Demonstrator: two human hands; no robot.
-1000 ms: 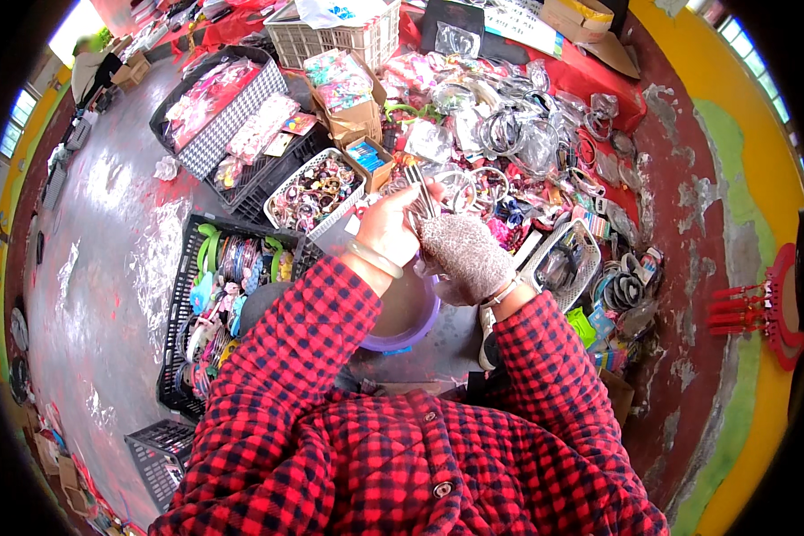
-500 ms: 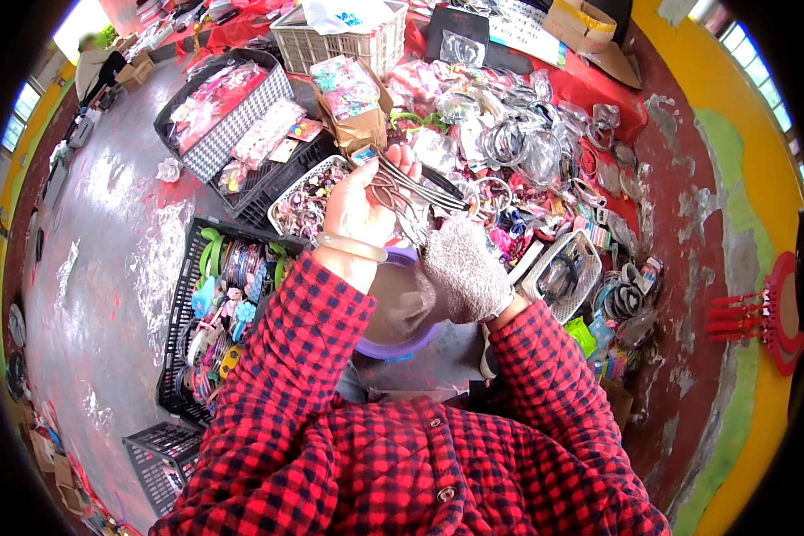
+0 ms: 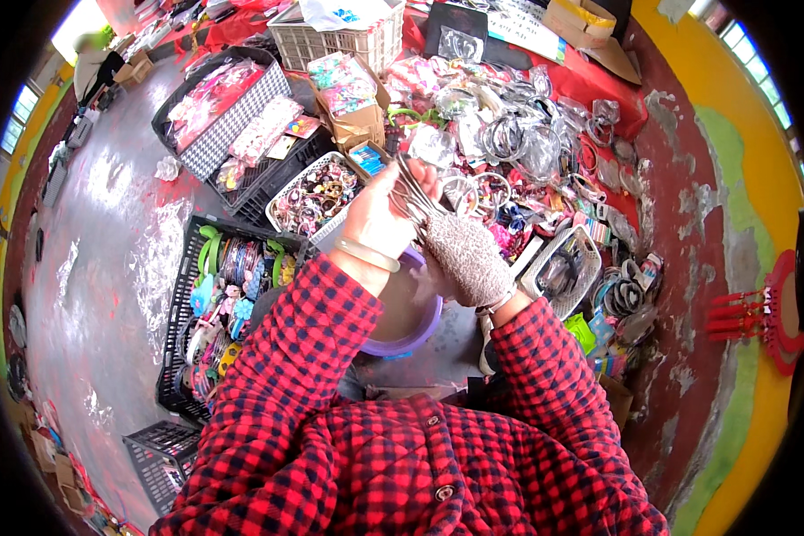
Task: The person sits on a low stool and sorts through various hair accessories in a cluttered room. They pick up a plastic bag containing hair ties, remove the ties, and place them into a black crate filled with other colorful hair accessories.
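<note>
A bunch of thin brown-grey hoops, apparently headbands [image 3: 413,198], is gripped in my left hand [image 3: 375,214], its fingers curled round it and a pale bangle at the wrist. My right hand [image 3: 469,259], covered by a fuzzy grey-brown glove or cloth, closes round the near end of the same bunch; its fingers are hidden under the fabric. Both hands meet above the far rim of a purple basin [image 3: 420,338] holding murky greyish water, and partly cover it.
A black crate of colourful headbands [image 3: 177,357] stands left of the basin. Beyond my left hand sits a white basket of hair ties [image 3: 281,213]. Bagged accessories [image 3: 509,143] pile up ahead on red cloth. A white basket [image 3: 585,268] lies to the right, near the wall [image 3: 679,295].
My right hand has moved up and left onto the bunch, its covered fingers now round the near end. The bunch has swung more upright, and my left hand has shifted slightly right.
</note>
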